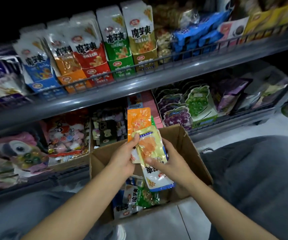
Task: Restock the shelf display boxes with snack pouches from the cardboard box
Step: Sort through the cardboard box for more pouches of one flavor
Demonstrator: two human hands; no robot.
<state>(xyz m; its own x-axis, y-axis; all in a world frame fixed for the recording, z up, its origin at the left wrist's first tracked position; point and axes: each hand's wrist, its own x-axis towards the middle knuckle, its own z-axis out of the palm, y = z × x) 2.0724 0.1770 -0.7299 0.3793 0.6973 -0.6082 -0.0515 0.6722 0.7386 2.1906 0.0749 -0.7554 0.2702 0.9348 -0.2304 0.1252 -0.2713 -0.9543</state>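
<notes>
Both grips clamp one fanned stack of snack pouches (146, 146) above the cardboard box (188, 153): left hand (122, 158) pinching the top edge, right hand (171, 163) underneath. Slick mixed flavours could slide apart or land in the wrong display boxes (94, 73), far on the upper shelf.

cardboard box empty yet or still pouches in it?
Not empty. Loose pouches lie in the cardboard box, below the pouches held in both hands.

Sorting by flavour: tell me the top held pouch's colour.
Orange pouch, clearest in the head view.
</notes>
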